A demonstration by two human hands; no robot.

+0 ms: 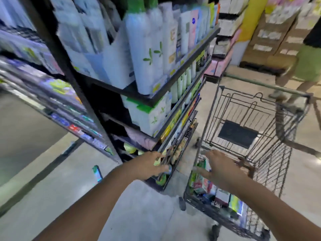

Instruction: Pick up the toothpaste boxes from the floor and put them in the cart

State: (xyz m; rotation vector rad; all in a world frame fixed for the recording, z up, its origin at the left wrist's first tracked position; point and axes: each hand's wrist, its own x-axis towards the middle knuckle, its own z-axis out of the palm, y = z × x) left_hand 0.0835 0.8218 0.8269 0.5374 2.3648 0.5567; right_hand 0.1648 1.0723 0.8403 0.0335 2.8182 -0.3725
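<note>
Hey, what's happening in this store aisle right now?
A person is collecting toothpaste boxes into a wire cart beside a shelf rack. Their right hand reaches over the cart, fingers spread, above boxes already lying in it. Their left hand is at the rack's lowest shelf; blur hides whether it grips anything. One box remains on the floor, left of the rack.

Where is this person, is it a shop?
Most likely a supermarket aisle. Black metal shelves hold rows of white bottles, a grey wire shopping cart with boxes in it stands beside them, and brown cardboard cartons are stacked behind.
</note>
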